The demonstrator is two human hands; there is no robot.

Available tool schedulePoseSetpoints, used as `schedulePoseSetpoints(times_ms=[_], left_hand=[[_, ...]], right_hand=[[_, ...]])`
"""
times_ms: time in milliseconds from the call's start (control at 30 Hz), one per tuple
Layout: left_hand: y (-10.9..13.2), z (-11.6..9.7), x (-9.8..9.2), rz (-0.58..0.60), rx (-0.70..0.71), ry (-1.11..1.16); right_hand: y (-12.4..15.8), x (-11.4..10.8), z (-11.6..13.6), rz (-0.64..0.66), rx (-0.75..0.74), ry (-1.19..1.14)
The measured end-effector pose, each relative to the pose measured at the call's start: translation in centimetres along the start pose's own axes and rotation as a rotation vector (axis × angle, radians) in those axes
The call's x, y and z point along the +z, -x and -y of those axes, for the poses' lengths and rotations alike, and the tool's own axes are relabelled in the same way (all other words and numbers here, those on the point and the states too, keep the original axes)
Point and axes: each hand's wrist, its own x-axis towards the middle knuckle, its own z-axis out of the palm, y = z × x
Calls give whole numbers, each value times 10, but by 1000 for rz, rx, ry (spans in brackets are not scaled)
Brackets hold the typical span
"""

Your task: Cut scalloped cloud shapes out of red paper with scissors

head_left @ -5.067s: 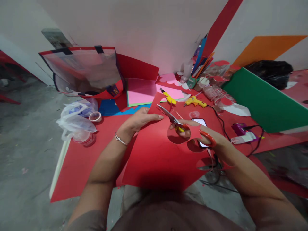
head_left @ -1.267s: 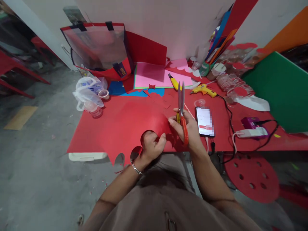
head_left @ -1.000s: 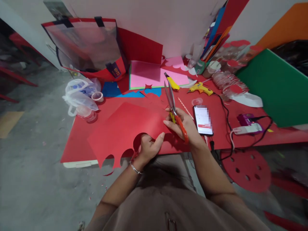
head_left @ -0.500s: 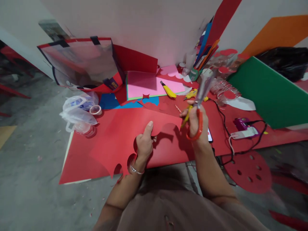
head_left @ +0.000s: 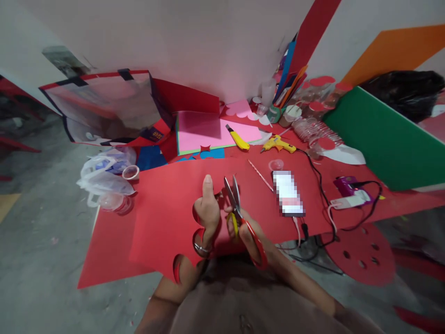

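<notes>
My left hand (head_left: pixel 207 212) is closed on the near edge of the red sheet (head_left: pixel 163 208), thumb pressed flat on top and pointing away from me, the other fingers curled under the paper where I cannot see them. The sheet lies spread over the counter (head_left: pixel 104 262), its near edge hanging past the front and scalloped with half-round cut-outs beside and below my wrist. My right hand (head_left: pixel 245 229) grips the scissors (head_left: pixel 235 206) through their orange handle loops; the blades point up and away from me and stand in a narrow V, just beside my left thumb and over the red sheet. Whether the blades touch the paper I cannot tell. To the right of the scissors a phone (head_left: pixel 288 192) lies face up on the counter, with a cable running off its near end. Further back lie a yellow glue gun (head_left: pixel 278 144) and a yellow utility knife (head_left: pixel 237 138), the knife resting on a pink sheet (head_left: pixel 201 132). At the left end of the counter sit a white plastic bag (head_left: pixel 104 176) and a roll of tape (head_left: pixel 130 172), with a clear tote bag (head_left: pixel 104 106) propped behind them. A green board (head_left: pixel 378 139) leans at the far right, and a red disc with holes (head_left: pixel 359 254) lies on the floor below it.
</notes>
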Motion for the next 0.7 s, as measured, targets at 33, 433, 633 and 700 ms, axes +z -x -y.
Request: schedulePoseSetpoints(times_ms=[33, 433, 633, 700], left_hand=[[2, -2, 0, 2, -11, -7], [4, -4, -13, 144, 107, -57], [-6, 0, -8, 290, 246, 130], [-8, -1, -5, 308, 263, 148]], right_hand=[[-5, 3, 4, 26, -15, 0], [-35, 16, 30, -50, -47, 67], [-35, 17, 36, -50, 54, -58], [-38, 16, 33, -58, 92, -142]])
